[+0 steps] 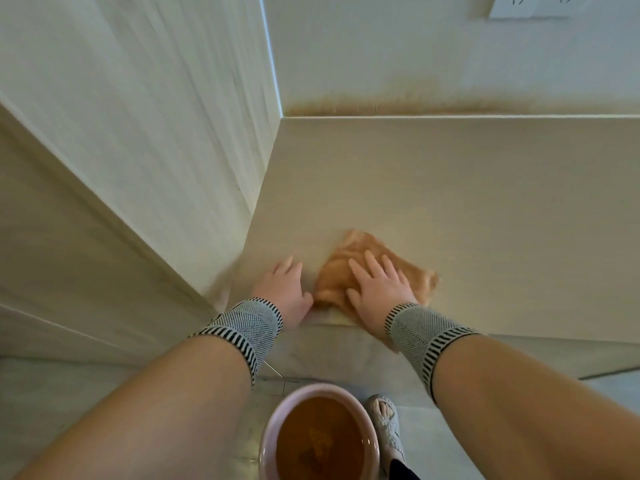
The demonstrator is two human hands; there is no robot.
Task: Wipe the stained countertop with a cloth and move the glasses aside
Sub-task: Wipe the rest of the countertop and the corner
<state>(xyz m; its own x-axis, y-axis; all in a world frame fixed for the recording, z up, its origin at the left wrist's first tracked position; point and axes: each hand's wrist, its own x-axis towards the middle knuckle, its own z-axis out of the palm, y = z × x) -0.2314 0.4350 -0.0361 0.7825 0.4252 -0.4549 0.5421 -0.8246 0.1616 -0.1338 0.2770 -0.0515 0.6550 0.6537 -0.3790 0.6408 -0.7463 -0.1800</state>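
Right hand [379, 289] flat on the orange cloth [349, 268], fingers straight and spread, palm pressing it down, not clenching it. Cloth sits on the beige countertop [450, 209] near the front edge, close to the left corner where the counter meets the tall side panel [149, 116]. Cloth is crumpled, roughly oblong; long axis runs diagonally from near-left to far-right, with one corner poking away toward the back wall and another sticking out right of the hand. Left hand [287, 289] lies just beside the cloth on its left, fingers extended flat on the counter, thumb touching or nearly touching the cloth edge, can't tell which; it grips nothing. Both wrists wear striped knit wristbands [415, 327]. Brownish stain band [398, 105] runs along the base of the back wall above the counter's rear edge. Wall socket [530, 6] top right. Below the counter, on the floor: pink basin [266, 438] holding brown water, and a light shoe [386, 424] right next to it.
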